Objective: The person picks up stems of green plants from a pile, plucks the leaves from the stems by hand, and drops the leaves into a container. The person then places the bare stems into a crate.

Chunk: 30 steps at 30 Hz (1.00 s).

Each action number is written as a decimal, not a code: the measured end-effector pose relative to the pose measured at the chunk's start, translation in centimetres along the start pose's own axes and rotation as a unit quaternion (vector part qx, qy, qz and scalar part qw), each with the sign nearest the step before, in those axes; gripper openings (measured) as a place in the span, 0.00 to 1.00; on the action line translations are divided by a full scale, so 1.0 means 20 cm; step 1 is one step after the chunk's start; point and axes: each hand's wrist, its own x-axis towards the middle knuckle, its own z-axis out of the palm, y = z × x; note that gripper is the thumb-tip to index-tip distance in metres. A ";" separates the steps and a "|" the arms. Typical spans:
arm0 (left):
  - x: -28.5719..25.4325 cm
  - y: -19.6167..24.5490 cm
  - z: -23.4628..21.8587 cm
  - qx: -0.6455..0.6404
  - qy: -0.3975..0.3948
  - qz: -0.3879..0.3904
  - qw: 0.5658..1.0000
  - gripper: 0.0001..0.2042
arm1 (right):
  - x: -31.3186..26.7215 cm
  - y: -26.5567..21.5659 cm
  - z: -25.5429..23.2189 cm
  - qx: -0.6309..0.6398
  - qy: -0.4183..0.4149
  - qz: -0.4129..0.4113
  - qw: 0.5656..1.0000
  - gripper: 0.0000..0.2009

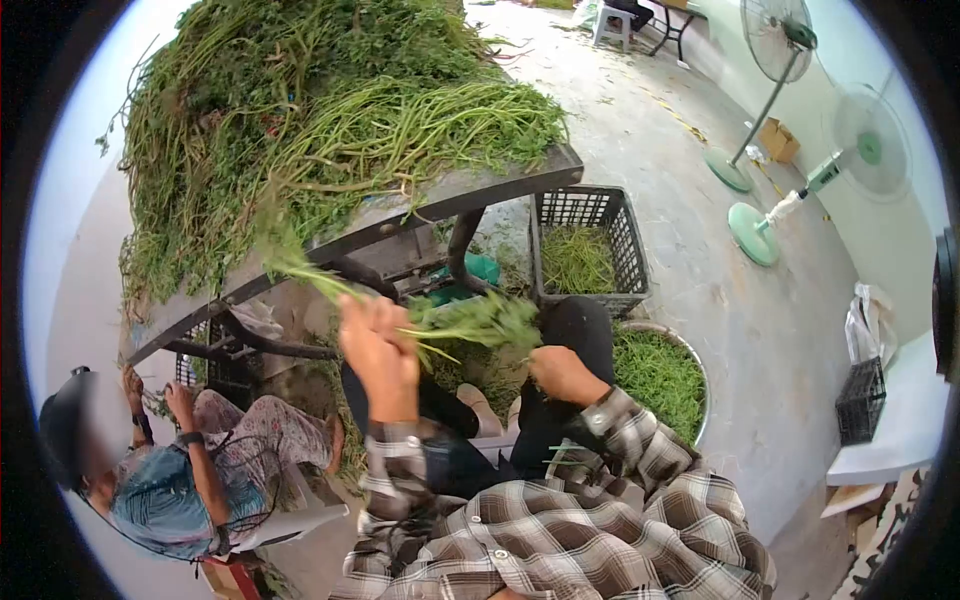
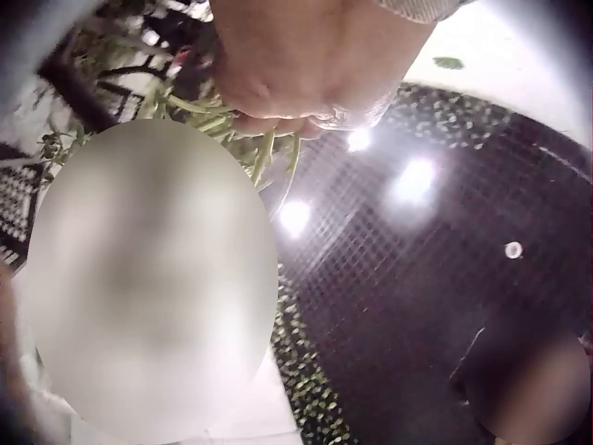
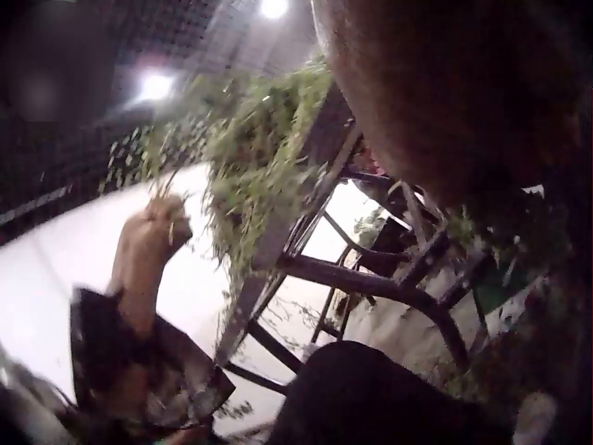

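Observation:
My left hand (image 1: pixel 380 350) is raised in front of the table edge, gripping a bunch of long green stems (image 1: pixel 318 278); its leafy tops blur toward the upper left. In the left wrist view, cut-looking stem ends stick out beneath the fingers of the left hand (image 2: pixel 306 69). Leafy greens (image 1: pixel 485 322) stretch across from the left hand to my right hand (image 1: pixel 568 375). The right hand's fingers are curled at their leafy end, above my right knee. From the right wrist, the hand (image 3: pixel 445 102) is dark, with leaves (image 3: pixel 505 227) right under it.
A large heap of greens (image 1: pixel 300 120) covers the table (image 1: pixel 500 187) ahead. Below stand a black crate (image 1: pixel 640 270) with stems and a round metal basin (image 1: pixel 706 390) of greens. Another person (image 1: pixel 180 490) sits at left. Two standing fans (image 1: pixel 752 235) are at right.

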 end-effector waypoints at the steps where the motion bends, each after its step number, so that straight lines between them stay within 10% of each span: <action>1: 0.03 0.07 -0.01 0.010 -0.027 0.021 0.999 0.21 | 0.00 0.09 0.05 0.048 0.079 -0.052 0.994 0.10; 2: 0.04 0.12 -0.03 0.022 -0.051 0.043 0.998 0.21 | 0.01 0.14 0.08 0.099 0.155 -0.104 0.977 0.10; 3: 0.03 0.13 -0.03 0.024 -0.043 0.050 0.998 0.21 | 0.02 0.04 -0.04 0.364 0.098 0.080 0.923 0.10; 4: 0.01 0.12 -0.03 0.009 -0.048 0.034 0.998 0.22 | 0.03 -0.11 -0.24 0.585 0.029 0.260 0.767 0.11; 6: 0.01 0.10 -0.03 -0.008 -0.059 0.014 0.998 0.22 | 0.09 -0.14 -0.34 0.682 0.060 0.170 0.708 0.11; 12: 0.01 0.07 -0.07 -0.021 -0.131 -0.023 0.991 0.22 | 0.16 -0.28 -0.73 0.657 0.066 0.090 0.746 0.10; 16: -0.02 0.04 -0.05 -0.009 -0.152 -0.067 0.986 0.23 | 0.29 -0.42 -0.76 0.447 0.056 -0.075 0.890 0.12; 25: -0.05 0.06 -0.04 0.084 -0.210 -0.069 0.972 0.23 | 0.40 -0.57 -0.66 0.330 -0.061 -0.172 0.926 0.12; 30: -0.07 0.04 -0.04 0.046 -0.122 -0.079 0.988 0.24 | 0.43 -0.40 -0.59 0.007 0.136 -0.183 0.974 0.04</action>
